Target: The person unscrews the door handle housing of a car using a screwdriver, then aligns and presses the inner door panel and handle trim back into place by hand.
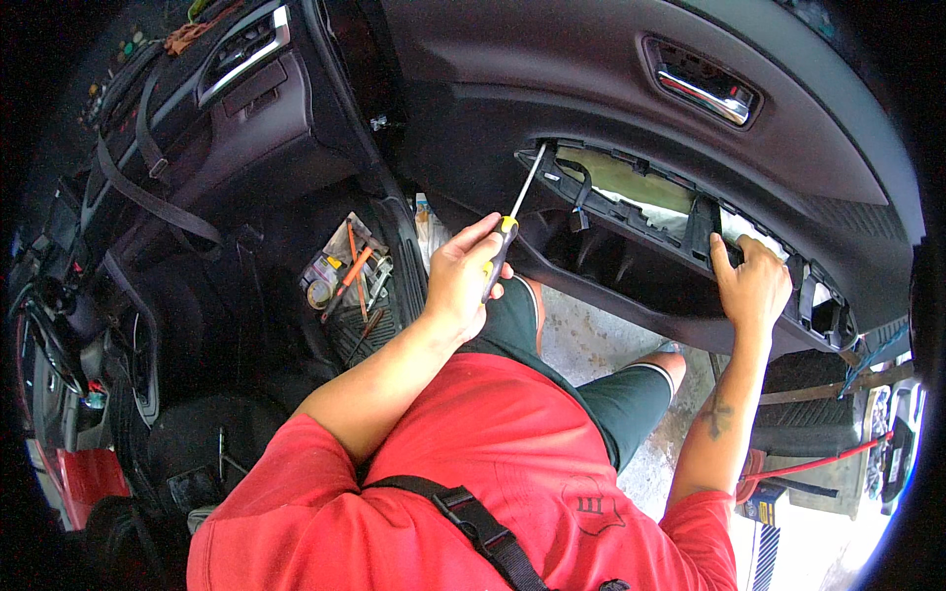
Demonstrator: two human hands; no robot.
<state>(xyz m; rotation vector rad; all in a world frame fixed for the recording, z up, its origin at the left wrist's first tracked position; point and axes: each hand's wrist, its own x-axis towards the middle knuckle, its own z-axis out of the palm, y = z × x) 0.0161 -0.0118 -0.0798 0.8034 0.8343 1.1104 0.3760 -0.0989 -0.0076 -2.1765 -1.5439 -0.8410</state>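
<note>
At the front end of the open armrest frame (pixel 631 213) on the door panel (pixel 611 84), screwdriver (pixel 502 241) shaft runs up to the corner. Left hand (pixel 461 276) wraps the black-and-yellow handle; right hand (pixel 754 284) has its thumb by the black crosspiece (pixel 701 229), fingers bent over the frame edge. Can't tell if they pinch it or just brace.

Best guess on technique: seat the tip fully, keep the shaft in line, go light on the plastic, stay clear of the dangling connector (pixel 579 222).

Tip contact too small to confirm. Right fingertips hidden; footwell mostly dark.
</note>
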